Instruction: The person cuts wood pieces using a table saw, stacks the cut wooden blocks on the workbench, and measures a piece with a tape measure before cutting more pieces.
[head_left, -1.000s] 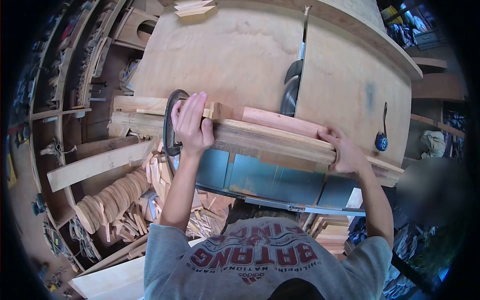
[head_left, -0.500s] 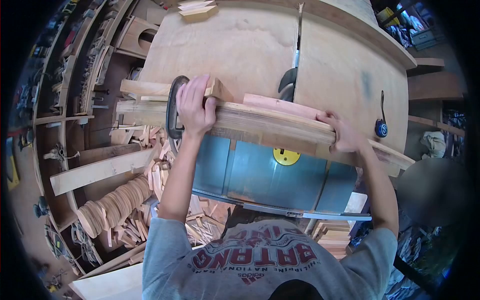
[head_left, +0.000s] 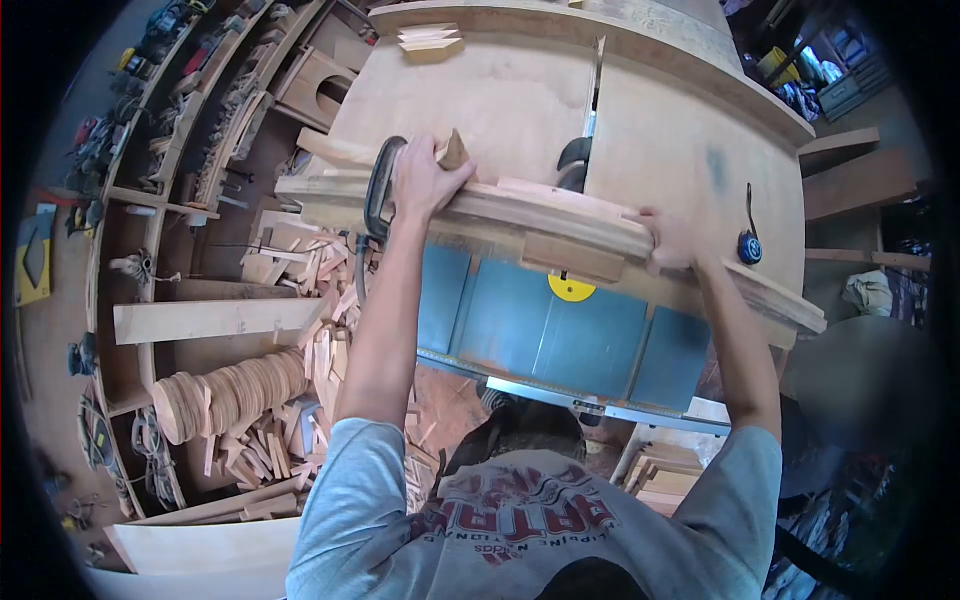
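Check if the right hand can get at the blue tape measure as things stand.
Probably yes: the right hand grips the wooden beam close by, and the blue tape measure lies uncovered just past it. It would likely need to release first.

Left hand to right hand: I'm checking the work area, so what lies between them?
In the head view, a pinkish wood strip lies between the left hand and right hand, beside the thick wooden rail that spans the stretch.
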